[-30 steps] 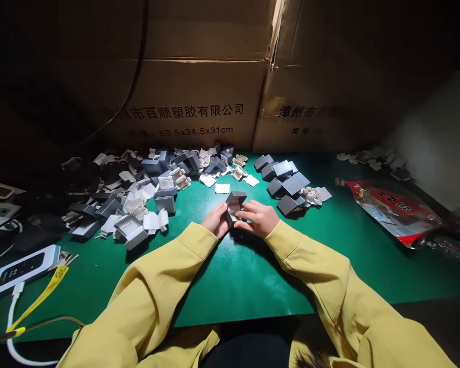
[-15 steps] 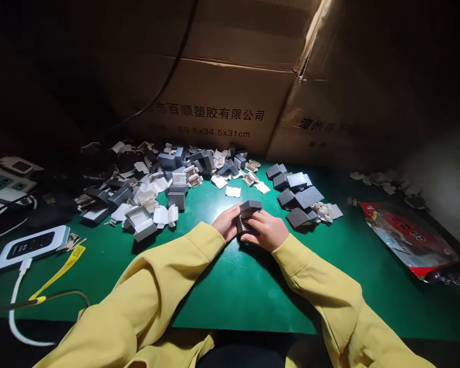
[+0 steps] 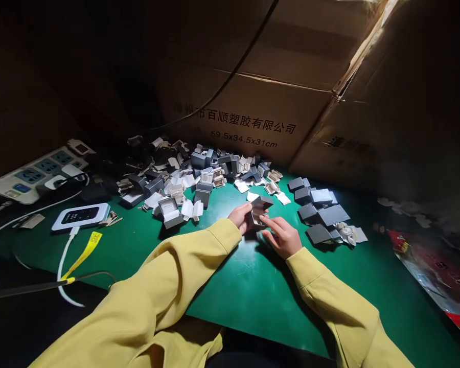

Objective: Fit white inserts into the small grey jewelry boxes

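A small dark grey hinged box (image 3: 261, 203) stands with its lid raised just above the green table, its pale inside showing. My left hand (image 3: 240, 216) grips it by the left side, fingers closed round it and partly hidden behind. My right hand (image 3: 285, 238) is at the box's right front, its fingers stretched out and the thumb apart. A forefinger tip reaches the box's opening; whether it presses anything inside cannot be made out. Left of my hands, another grey box (image 3: 172, 221) lies with its lid up, showing a white lining.
A pile of grey boxes and white card inserts (image 3: 184, 179) spreads at the back left. Grey boxes (image 3: 317, 214) cluster on the right, near a red plastic packet (image 3: 437, 271). A white device (image 3: 80, 215), its cable and a power strip (image 3: 38, 174) lie left. Cardboard cartons (image 3: 230, 87) stand behind.
The view has swung left, so everything sits further right. My right hand has drawn back from around the box and its fingers have straightened. The lid appears wider open, showing more of the inside.
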{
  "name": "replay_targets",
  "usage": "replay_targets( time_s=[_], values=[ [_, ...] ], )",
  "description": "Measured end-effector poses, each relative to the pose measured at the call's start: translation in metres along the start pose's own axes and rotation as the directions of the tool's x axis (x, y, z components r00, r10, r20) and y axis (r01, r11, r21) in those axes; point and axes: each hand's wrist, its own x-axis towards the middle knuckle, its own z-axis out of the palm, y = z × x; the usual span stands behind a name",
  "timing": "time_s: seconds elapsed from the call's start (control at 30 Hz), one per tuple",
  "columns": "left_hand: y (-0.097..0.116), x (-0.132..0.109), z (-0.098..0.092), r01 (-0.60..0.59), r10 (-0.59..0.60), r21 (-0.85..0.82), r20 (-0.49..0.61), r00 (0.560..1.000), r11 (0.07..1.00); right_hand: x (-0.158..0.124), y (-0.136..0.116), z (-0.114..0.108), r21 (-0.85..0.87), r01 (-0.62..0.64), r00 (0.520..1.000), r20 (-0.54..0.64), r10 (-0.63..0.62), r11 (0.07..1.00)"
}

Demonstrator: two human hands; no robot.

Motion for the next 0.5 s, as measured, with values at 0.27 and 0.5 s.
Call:
replay_targets(
  time_s=[0.27, 0.5],
  values=[
    [0.036, -0.025, -0.033, 0.033, -0.032, 0.006, -0.113, 0.993, 0.999, 0.014, -0.004, 0.016, 0.123, -0.111, 0.994, 0.026, 0.108, 0.986],
    [0.052, -0.028, -0.024, -0.025, 0.028, 0.016, -0.238, 0.971, 1.000, 0.055, -0.007, 0.057, 0.119, -0.068, 0.996, 0.073, 0.060, 0.991]
  ],
)
